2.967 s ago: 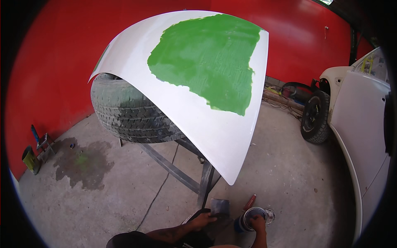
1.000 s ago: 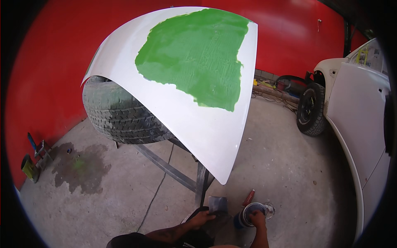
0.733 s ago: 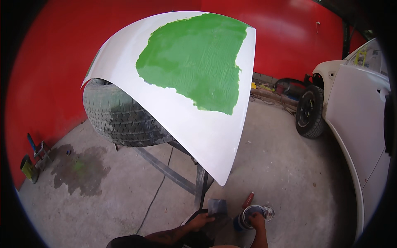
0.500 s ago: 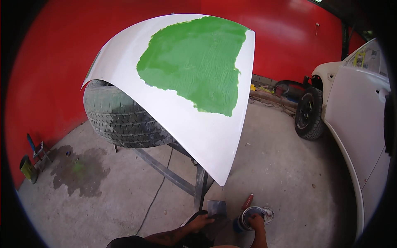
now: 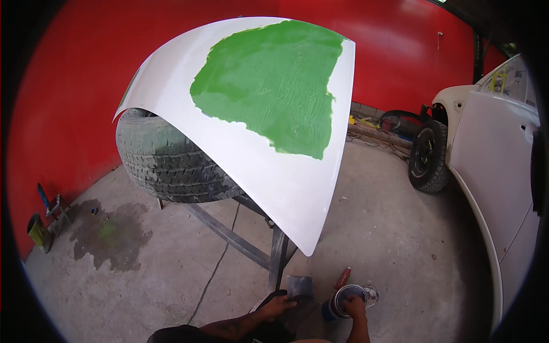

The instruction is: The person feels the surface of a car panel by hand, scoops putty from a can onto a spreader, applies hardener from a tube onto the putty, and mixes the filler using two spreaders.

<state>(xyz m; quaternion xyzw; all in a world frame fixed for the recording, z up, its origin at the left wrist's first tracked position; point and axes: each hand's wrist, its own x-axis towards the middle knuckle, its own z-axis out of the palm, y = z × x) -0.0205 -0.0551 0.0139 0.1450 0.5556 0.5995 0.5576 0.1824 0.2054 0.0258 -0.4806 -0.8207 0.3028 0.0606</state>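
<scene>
My left hand [image 5: 277, 306], at the bottom centre, is closed on the near edge of a flat grey plate [image 5: 301, 286], like a putty board. To its right, my right hand [image 5: 355, 307] reaches over the mouth of an open round can [image 5: 330, 309]. Its fingers look curled and dip inside, so what they grip is hidden. A round lid [image 5: 372, 296] lies against the can's right side, and a red-brown tube [image 5: 342, 278] rests just beyond. Above my hands stands a curved white body panel [image 5: 274, 188] with a large, ragged-edged green patch [image 5: 266, 86].
The panel lies over a worn tire [image 5: 171, 160] on a dark metal stand [image 5: 278, 257]. A white car [image 5: 486, 148] with an exposed wheel [image 5: 428, 157] stands at right. At far left are a yellowish bucket [image 5: 39, 234] and a wet stain [image 5: 111, 237], near a red wall [image 5: 74, 103].
The panel sits very slightly higher and further right in the picture. Both hands stay almost where they were, the left with the grey plate and the right at the can.
</scene>
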